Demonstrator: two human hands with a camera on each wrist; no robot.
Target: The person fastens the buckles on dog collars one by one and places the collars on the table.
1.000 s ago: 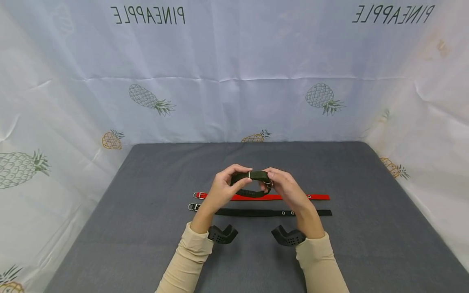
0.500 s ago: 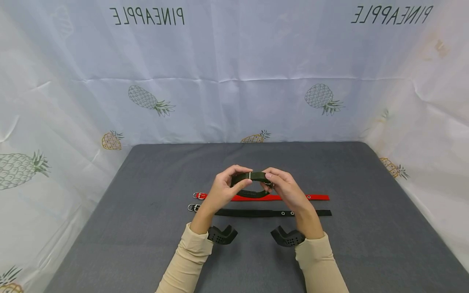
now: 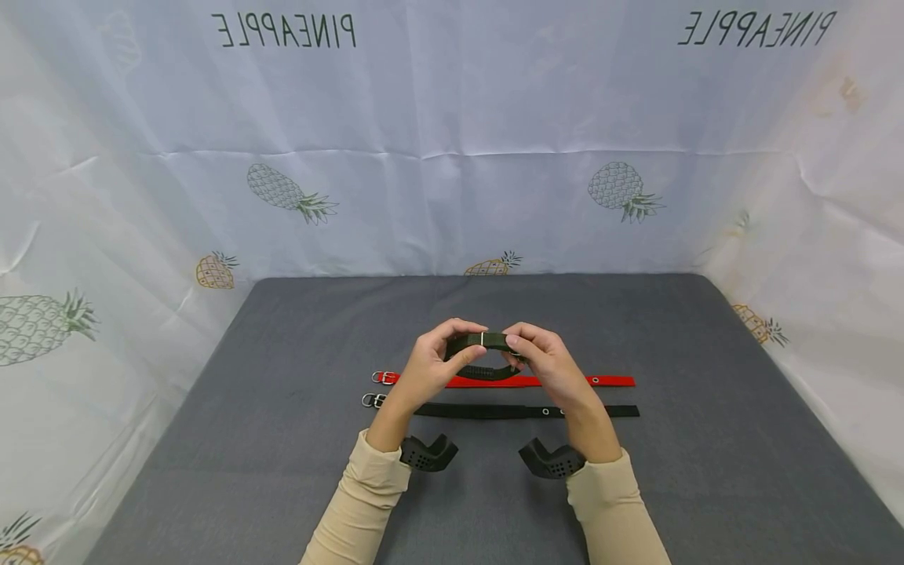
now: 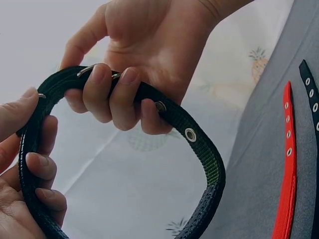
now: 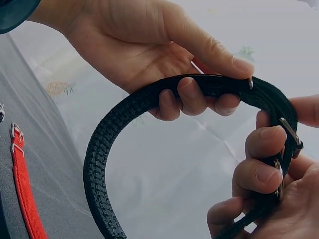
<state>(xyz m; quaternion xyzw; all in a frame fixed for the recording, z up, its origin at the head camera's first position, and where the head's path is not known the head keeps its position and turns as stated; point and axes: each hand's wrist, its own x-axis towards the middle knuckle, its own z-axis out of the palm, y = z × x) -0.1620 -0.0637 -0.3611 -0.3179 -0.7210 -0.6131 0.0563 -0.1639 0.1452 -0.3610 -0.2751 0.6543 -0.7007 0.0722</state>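
Observation:
A dark green dog collar [image 3: 497,340], bent into a loop, is held up above the table by both hands. My left hand [image 3: 429,362] grips its left side, thumb [image 5: 243,65] right at a slim metal keeper. My right hand [image 3: 554,362] pinches the right side, its fingers [image 4: 97,92] curled over the strap by the buckle [image 5: 290,132]. An eyelet [image 4: 190,134] shows in the strap, and the inside has a black padded stretch [image 5: 99,164]. Part of the buckle is hidden by the right fingers.
Behind the hands lie a red collar [image 3: 487,381] and, nearer, a black collar [image 3: 480,410], both stretched flat side by side on the grey table [image 3: 282,471]. Their buckles point left. A white pineapple-print cloth [image 3: 452,212] hangs around the table's back and sides.
My right hand has slid slightly left along the collar, its thumb now closer to the metal keeper. The left hand and the two collars on the table stay put.

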